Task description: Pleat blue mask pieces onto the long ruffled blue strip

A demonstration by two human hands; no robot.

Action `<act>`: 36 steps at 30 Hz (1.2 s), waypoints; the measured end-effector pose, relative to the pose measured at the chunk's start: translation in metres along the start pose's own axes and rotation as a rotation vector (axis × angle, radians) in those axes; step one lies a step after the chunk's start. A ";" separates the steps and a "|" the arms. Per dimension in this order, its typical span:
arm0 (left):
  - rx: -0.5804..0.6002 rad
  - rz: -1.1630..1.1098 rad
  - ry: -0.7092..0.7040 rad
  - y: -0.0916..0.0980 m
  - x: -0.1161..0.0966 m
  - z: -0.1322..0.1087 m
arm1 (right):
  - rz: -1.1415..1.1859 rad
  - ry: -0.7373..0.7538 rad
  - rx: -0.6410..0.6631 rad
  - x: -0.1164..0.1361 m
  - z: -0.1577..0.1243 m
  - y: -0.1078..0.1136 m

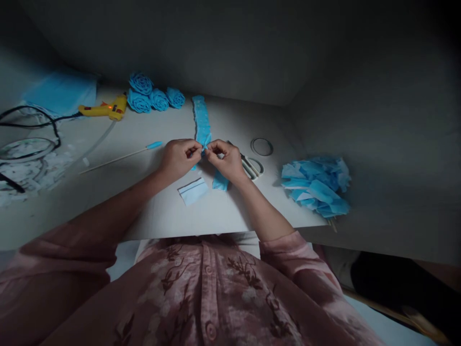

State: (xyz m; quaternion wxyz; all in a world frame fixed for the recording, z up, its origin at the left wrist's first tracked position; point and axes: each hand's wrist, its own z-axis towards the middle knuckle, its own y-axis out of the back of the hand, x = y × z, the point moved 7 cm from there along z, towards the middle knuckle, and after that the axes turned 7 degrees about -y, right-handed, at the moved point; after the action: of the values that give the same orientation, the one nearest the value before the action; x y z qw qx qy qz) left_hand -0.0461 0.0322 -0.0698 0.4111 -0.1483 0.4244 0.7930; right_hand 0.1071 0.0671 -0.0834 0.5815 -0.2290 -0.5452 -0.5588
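A long blue strip, crinkled like crepe or mask fabric, stretches away from me over the table. My left hand and my right hand meet at its near end, both pinching it between thumb and fingers. The fingertips almost touch, so the pinched bit is mostly hidden. Below my right hand lies a short blue piece. A pale folded piece with a dark line rests nearer the table edge. Scissors lie partly behind my right hand. Left of my left hand is a thin stick with a blue tip.
Several blue rosettes stand at the back beside a yellow glue gun with an orange light. Blue sheets, a black cable and white scraps fill the left. A ring and a blue ruffled bunch lie right.
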 end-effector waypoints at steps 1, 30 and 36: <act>-0.001 -0.012 -0.001 0.000 0.000 0.000 | 0.005 -0.007 0.001 -0.001 0.000 0.000; 0.025 -0.281 0.184 -0.009 0.016 0.002 | 0.160 -0.140 0.023 -0.018 0.007 0.001; 0.006 -0.301 0.187 -0.010 0.016 0.002 | 0.168 -0.136 0.017 -0.017 0.007 0.001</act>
State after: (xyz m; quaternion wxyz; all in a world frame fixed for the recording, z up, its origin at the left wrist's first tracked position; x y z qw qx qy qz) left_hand -0.0481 0.0453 -0.0828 0.4845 -0.2820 0.4361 0.7040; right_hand 0.1090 0.0801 -0.0959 0.5897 -0.3064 -0.5671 -0.4866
